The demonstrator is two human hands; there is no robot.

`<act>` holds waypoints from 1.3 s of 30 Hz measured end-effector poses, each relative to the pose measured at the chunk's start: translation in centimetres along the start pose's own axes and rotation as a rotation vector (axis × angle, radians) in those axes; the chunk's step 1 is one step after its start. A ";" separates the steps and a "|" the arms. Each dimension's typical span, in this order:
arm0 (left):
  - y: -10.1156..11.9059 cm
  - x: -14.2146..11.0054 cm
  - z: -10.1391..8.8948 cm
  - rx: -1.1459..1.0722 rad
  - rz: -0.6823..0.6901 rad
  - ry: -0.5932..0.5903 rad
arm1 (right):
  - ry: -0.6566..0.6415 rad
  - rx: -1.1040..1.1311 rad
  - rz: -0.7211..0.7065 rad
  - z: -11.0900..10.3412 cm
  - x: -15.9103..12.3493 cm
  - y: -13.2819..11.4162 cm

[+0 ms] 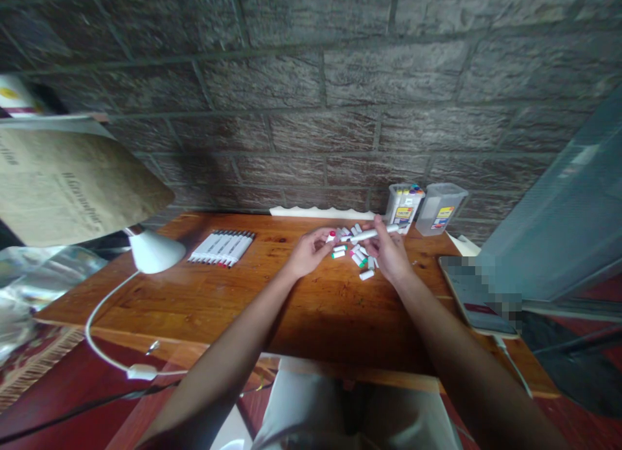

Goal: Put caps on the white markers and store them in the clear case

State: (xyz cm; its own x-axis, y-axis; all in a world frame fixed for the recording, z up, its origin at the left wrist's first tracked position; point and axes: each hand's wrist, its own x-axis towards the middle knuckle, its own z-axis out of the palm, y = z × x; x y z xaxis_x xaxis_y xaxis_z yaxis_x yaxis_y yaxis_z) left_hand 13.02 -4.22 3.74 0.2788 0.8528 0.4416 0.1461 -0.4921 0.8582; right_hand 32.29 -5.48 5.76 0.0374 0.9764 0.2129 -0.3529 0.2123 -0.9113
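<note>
My right hand (pixel 389 250) grips a white marker (pixel 376 233) that lies crosswise above the wooden table (pixel 218 294). My left hand (pixel 310 249) pinches a small white cap with a red end (pixel 331 236) close to the marker's left tip. Under both hands lies a heap of several loose caps (pixel 358 258) with green, pink and red ends. A neat row of several white markers (pixel 222 248) lies on the table to the left, apart from my hands.
Two clear plastic boxes (pixel 404 207) (pixel 440 208) stand at the brick wall behind my hands; the left one holds markers. A white lamp (pixel 154 250) with its cable sits at the left. A phone (pixel 479 298) lies at the right edge.
</note>
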 end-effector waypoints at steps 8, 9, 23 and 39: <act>0.0 0.5 -0.2 -0.258 -0.174 0.090 | 0.039 -0.034 -0.011 -0.2 0.2 0.0; 0.0 0.6 -0.3 -0.337 -0.212 0.117 | 0.040 -0.035 -0.013 -0.3 0.3 0.1; 0.8 0.8 -0.5 -0.669 -0.432 0.168 | -0.025 -0.079 -0.005 -0.3 0.0 0.6; 0.9 0.6 -0.2 -0.672 -0.542 0.147 | -0.094 -0.126 -0.077 0.2 -0.6 0.7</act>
State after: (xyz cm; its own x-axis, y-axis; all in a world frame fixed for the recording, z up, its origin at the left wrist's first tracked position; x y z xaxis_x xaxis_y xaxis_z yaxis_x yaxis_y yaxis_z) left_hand 13.10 -4.10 4.85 0.2007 0.9762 -0.0822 -0.3806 0.1550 0.9117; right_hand 31.85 -5.95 5.09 -0.0300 0.9500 0.3107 -0.2322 0.2958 -0.9266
